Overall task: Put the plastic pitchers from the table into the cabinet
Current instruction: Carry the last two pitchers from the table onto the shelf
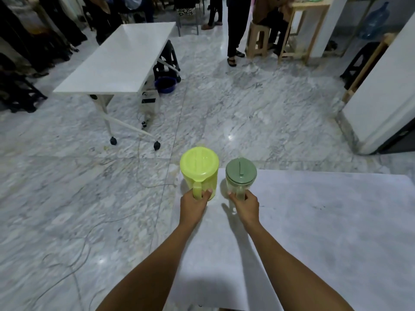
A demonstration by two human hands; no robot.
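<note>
A yellow-green plastic pitcher with a matching lid stands at the far left corner of the white table. My left hand is closed around its handle. Just to its right is a clear pitcher with a grey-green lid, and my right hand grips that pitcher's handle. Both pitchers are upright, and I cannot tell whether they rest on the table or are lifted off it. No cabinet is recognisable for certain in view.
A second white table on wheels stands further back on the left, with a blue basin and cables on the marble floor. People stand at the back near a wooden stool. A white panel rises at the right.
</note>
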